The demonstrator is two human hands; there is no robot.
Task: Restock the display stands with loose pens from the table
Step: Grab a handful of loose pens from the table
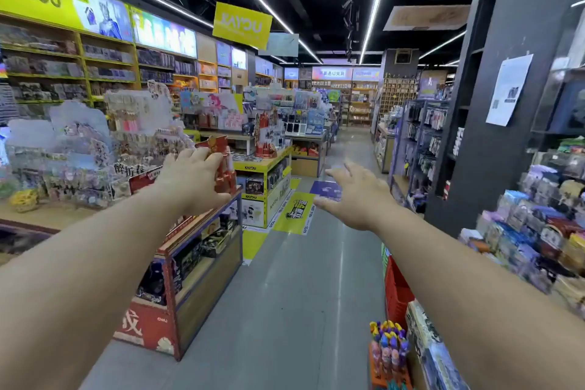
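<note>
Both my arms stretch forward along a shop aisle. My left hand is raised in front of a red display stand on the corner of the left table; its fingers are spread and straight, and I cannot tell whether they touch the stand. My right hand hovers over the aisle floor, palm down, fingers straight, holding nothing. A small orange stand with several purple and yellow topped pens sits at the bottom right, beside my right forearm.
A display table with red and blue framing and stocked shelves stands on the left. A red basket and packed shelves line the right. The grey aisle floor runs ahead between them, with yellow floor stickers.
</note>
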